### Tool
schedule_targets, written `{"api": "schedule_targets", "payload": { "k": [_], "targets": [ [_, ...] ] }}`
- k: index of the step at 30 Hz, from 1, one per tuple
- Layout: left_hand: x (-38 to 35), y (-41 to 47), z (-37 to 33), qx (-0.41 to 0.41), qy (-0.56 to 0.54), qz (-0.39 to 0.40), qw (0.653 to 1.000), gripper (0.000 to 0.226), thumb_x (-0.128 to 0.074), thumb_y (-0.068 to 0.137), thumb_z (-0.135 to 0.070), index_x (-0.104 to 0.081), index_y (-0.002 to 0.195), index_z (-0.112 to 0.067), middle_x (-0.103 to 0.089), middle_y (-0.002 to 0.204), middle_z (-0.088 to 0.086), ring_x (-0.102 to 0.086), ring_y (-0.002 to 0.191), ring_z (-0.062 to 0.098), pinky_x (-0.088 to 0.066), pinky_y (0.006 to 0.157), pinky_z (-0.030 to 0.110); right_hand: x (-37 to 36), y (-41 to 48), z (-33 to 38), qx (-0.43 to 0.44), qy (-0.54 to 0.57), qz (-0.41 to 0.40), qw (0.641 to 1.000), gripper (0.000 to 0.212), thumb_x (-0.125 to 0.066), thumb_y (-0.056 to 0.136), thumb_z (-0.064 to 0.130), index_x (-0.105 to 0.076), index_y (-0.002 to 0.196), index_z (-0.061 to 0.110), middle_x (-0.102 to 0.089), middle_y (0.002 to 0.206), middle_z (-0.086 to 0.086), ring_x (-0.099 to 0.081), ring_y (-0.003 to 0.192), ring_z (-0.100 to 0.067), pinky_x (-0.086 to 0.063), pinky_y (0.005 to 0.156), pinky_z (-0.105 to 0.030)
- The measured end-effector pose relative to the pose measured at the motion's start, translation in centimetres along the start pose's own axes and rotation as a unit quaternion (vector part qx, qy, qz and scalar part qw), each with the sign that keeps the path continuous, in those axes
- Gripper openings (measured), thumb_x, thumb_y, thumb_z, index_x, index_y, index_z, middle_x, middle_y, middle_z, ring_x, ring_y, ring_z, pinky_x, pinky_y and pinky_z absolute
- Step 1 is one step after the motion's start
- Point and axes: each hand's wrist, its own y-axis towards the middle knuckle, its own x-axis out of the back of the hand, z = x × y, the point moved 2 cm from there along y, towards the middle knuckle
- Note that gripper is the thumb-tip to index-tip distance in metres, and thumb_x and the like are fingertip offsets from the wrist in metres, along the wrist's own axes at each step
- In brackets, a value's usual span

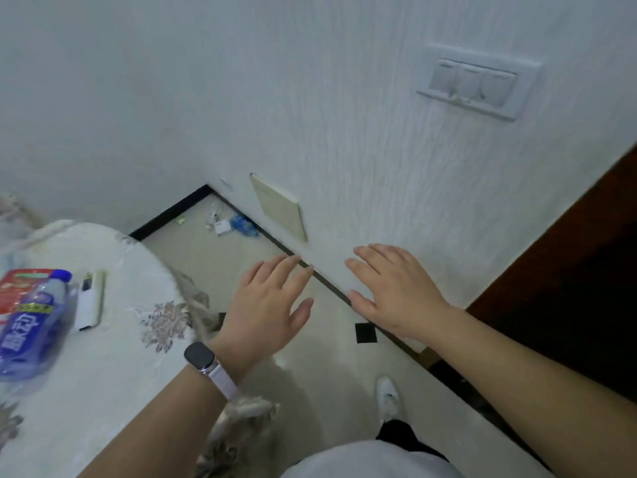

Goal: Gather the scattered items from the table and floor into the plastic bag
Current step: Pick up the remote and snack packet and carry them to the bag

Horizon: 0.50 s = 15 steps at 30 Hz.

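Note:
Both hands are held out in the air in front of me, empty. My left hand (272,305), with a watch on its wrist, hangs over the floor with fingers straight. My right hand (393,291) is spread flat in front of the wall. On the round table (113,346) at the left lie a blue plastic bottle (31,326), a red packet (20,288) under it and a white remote-like item (90,300). Far off in the floor corner lie small scattered items: a blue crumpled wrapper (244,225), a white packet (222,227) and a green scrap (179,220). No plastic bag is clearly visible.
A white wall (310,115) runs along the right with a switch panel (479,81) and a cream cover plate (281,207). A dark wooden door (568,288) stands at the far right. The table's cloth hangs down towards the tiled floor (310,374). My white shoe (387,396) is below.

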Motion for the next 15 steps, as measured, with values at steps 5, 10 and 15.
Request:
{"api": "schedule_targets", "payload": {
  "k": [5,10,15],
  "targets": [
    [0.0,5.1,1.9,0.084,0.034,0.003,0.996,0.046,-0.054,0.088,-0.043,-0.062,0.126,-0.019,-0.061,0.132,0.009,-0.056,0.123,0.032,-0.044,0.1,0.045,-0.3,7.7,-4.6,0.07,0.037,-0.017,0.997,0.053,-0.043,0.089,0.047,-0.063,0.124,0.012,-0.061,0.128,-0.009,-0.054,0.118,-0.03,-0.042,0.1,-0.043],
    [0.5,7.0,4.4,0.183,0.056,0.017,0.981,0.047,-0.051,0.089,-0.045,-0.062,0.127,-0.019,-0.061,0.132,0.009,-0.055,0.124,0.033,-0.039,0.1,0.043,-0.5,15.7,-5.6,0.161,0.066,-0.027,0.984,0.053,-0.043,0.088,0.047,-0.063,0.122,0.011,-0.061,0.125,-0.01,-0.056,0.114,-0.031,-0.044,0.098,-0.044],
    [1.0,5.5,8.5,0.297,0.072,0.057,0.95,0.051,-0.041,0.092,-0.05,-0.06,0.131,-0.022,-0.059,0.137,0.005,-0.052,0.128,0.029,-0.034,0.104,0.041,-2.2,22.0,-2.9,0.243,0.1,-0.013,0.965,0.051,-0.047,0.088,0.046,-0.062,0.122,0.011,-0.06,0.127,-0.011,-0.055,0.115,-0.031,-0.045,0.096,-0.046]
  ]
}}
